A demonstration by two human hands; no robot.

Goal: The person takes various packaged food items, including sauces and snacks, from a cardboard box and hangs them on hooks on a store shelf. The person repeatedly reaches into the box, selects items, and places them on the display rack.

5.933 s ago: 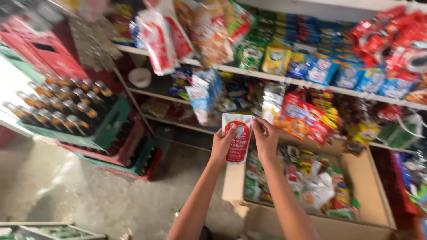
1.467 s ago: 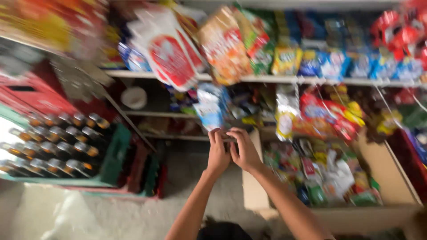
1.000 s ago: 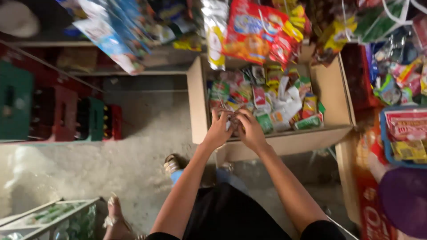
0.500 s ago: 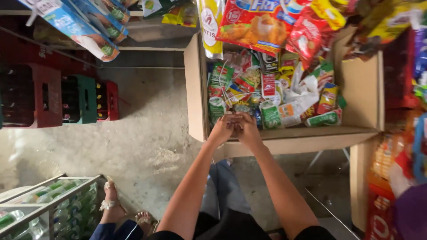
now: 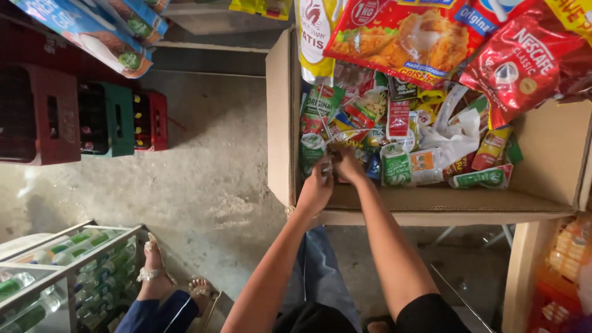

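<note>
A small packet point(image 5: 328, 166), too hidden by fingers to identify, sits pinched between both hands just inside the near wall of an open cardboard box point(image 5: 279, 123). The left hand point(image 5: 316, 188) curls over the box's front edge with fingers closed on the packet; the right hand point(image 5: 348, 166) meets it from the other side, fingertips pressed to the same spot. Around them lies a heap of sachets and snack packs point(image 5: 425, 148), green, red and yellow, filling the box floor. Larger bags point(image 5: 407, 37) hang above the box's far side. To the left, on the concrete floor point(image 5: 209, 160), stand red and green bottle crates point(image 5: 80, 120). Lower left, another person's sandalled feet point(image 5: 157, 271) rest beside a rack of green bottles point(image 5: 55, 277).
</note>
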